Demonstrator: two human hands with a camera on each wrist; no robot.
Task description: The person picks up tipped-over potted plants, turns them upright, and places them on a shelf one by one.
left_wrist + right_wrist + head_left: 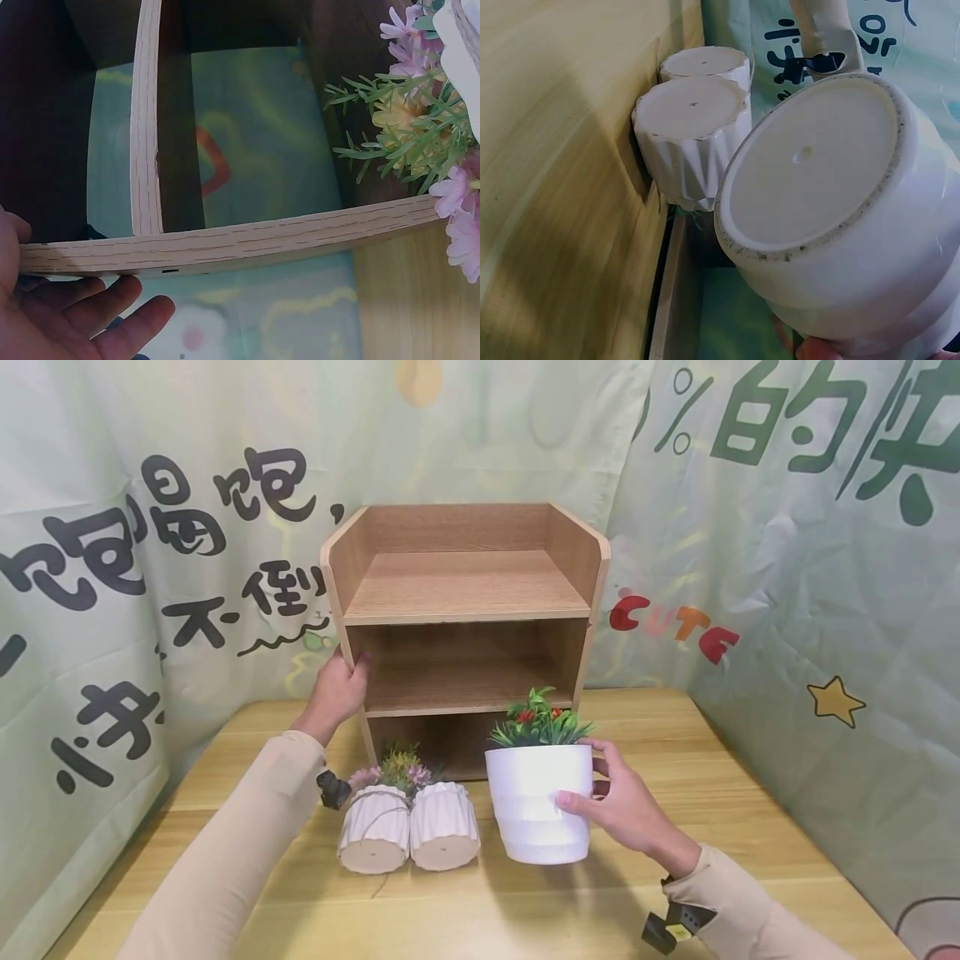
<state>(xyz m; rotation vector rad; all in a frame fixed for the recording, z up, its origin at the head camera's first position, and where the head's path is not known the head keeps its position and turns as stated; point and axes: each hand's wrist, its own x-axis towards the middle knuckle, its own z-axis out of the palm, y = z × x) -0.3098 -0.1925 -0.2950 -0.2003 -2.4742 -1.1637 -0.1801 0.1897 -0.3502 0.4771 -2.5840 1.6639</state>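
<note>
A wooden shelf point(468, 585) with an upper tray and lower compartments stands at the middle of the table. My left hand point(337, 693) grips its left side panel; in the left wrist view the thumb lies inside the panel edge point(225, 240) and the other fingers outside. Held by its right side in my right hand point(626, 806) is a white flowerpot point(532, 810) with green leaves and red flowers point(540, 722). Its pale round base point(810, 165) faces the right wrist camera. The pot overlaps the shelf's lower right corner in the head view.
Two small white fluted flowerpots point(445, 827) lie side by side on their sides before the shelf, bases toward me, pink and yellow flowers point(397, 768) toward the shelf. The wooden table point(315, 893) is bordered by printed curtains point(787, 610) behind and at both sides.
</note>
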